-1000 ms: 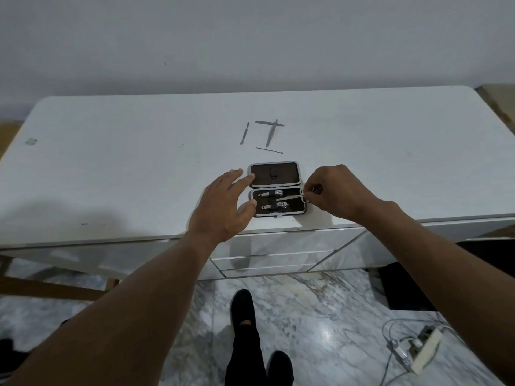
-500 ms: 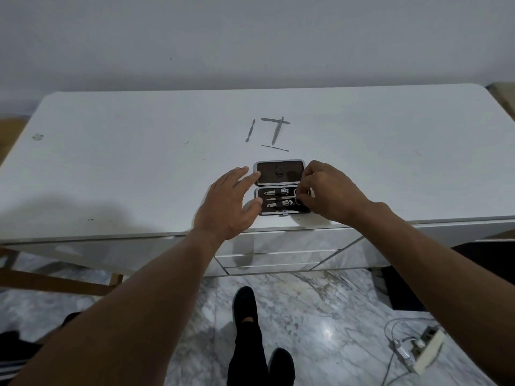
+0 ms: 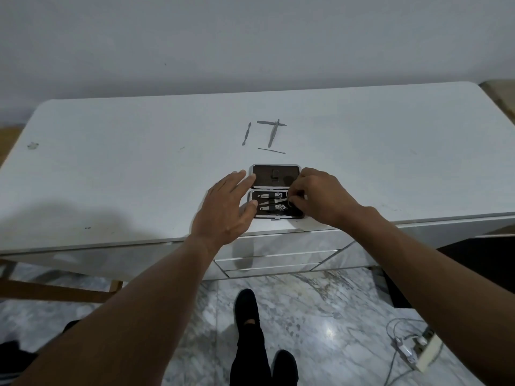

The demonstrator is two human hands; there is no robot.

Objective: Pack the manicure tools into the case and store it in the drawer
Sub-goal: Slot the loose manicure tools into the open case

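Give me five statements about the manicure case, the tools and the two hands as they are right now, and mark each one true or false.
1. The manicure case lies open on the white table. True.
2. All the tools are already packed in the case. False: four loose tools lie on the table beyond the case.
3. The left hand rests flat against the case's left side. True.
4. The right hand is picking up a tool at the far side of the table. False: its fingers are at the right end of the case's near half.
5. The far half of the case holds two nail clippers. False: the clippers sit in the near half; the far half shows only an empty strap.
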